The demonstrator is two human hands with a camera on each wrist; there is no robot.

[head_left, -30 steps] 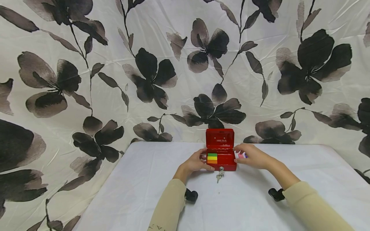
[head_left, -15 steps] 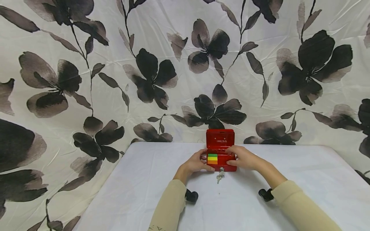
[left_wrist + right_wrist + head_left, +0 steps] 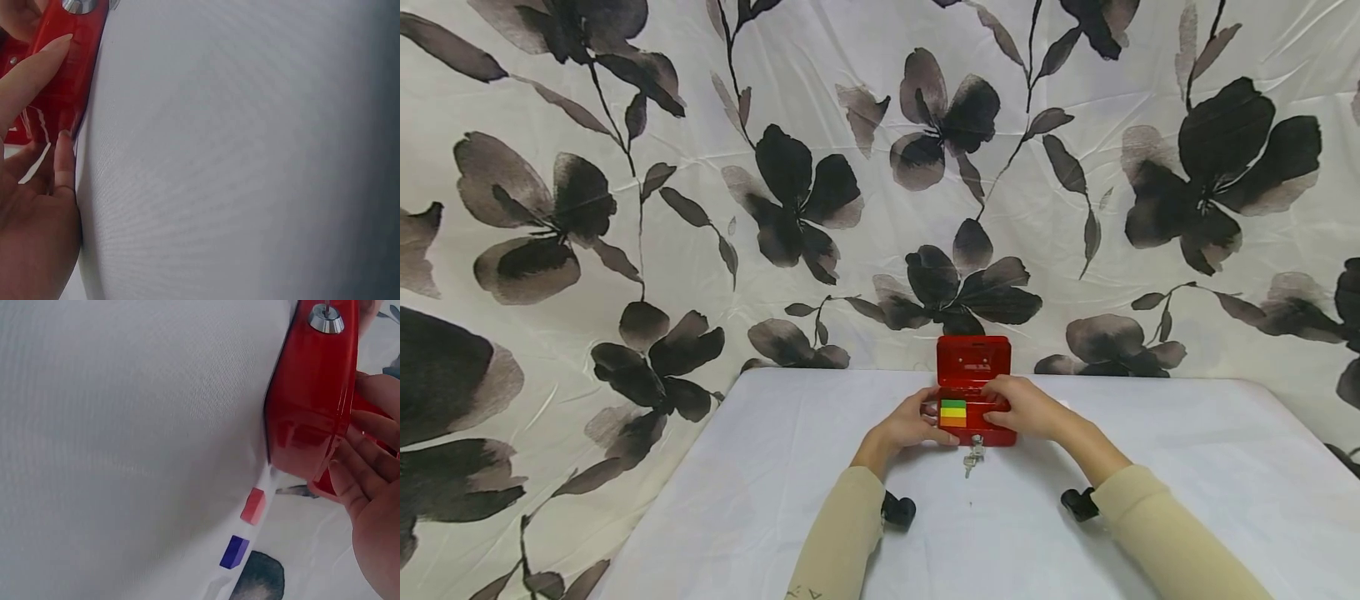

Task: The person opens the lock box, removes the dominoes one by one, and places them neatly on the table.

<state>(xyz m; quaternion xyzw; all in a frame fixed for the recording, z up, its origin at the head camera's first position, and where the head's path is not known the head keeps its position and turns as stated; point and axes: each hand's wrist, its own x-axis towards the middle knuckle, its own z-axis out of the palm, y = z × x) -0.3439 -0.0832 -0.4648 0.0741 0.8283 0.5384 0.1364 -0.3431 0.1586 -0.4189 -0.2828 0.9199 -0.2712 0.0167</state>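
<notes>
A red cash box [image 3: 1004,436] stands on the table with its lid [image 3: 973,362] raised, and keys [image 3: 973,460] hang from its front lock. Green, yellow and orange blocks [image 3: 953,413] lie in its left part. My left hand [image 3: 904,423] holds the box's left end, its thumb [image 3: 34,75] on the front face and fingers along the side. My right hand [image 3: 1028,410] reaches over the right part of the open box, thumb and fingers spread apart. In the right wrist view its fingers [image 3: 369,459] are at the box's end. Whether it holds anything is hidden.
On the table to the right of the box lie a pink block [image 3: 253,506], a purple block [image 3: 234,552] and a whitish piece [image 3: 215,587] partly cut off. A floral cloth [image 3: 820,200] hangs behind the white table [image 3: 760,467].
My right hand has moved left, from beside the box's right end to over its right part. The left hand has stayed on the box, and the blocks inside look the same.
</notes>
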